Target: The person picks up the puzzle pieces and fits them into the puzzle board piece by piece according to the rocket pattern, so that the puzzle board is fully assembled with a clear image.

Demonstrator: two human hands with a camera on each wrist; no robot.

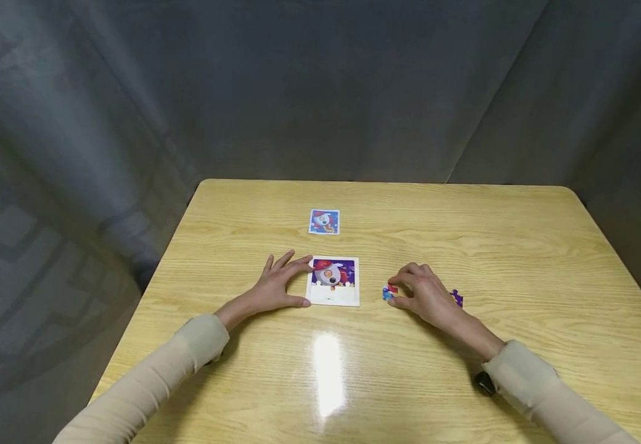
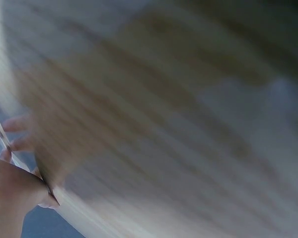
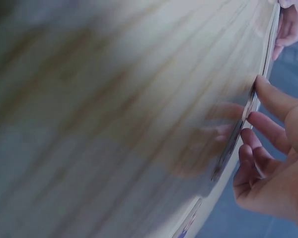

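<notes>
A white puzzle tray lies on the table; its upper part holds joined pieces with a white cartoon face in a red hat, and its lower part shows bare white. My left hand is spread beside it, the thumb and index fingertips touching its left corners. To the tray's right, my right hand pinches a blue and red puzzle piece between thumb and index finger, at table level. A purple puzzle piece lies beyond that hand, partly hidden by it. The right wrist view shows the right hand's fingers low over the tabletop.
A small square picture card with a similar character lies behind the tray. The wooden table reflects a bright light near its front. Dark grey curtains hang along the back and sides.
</notes>
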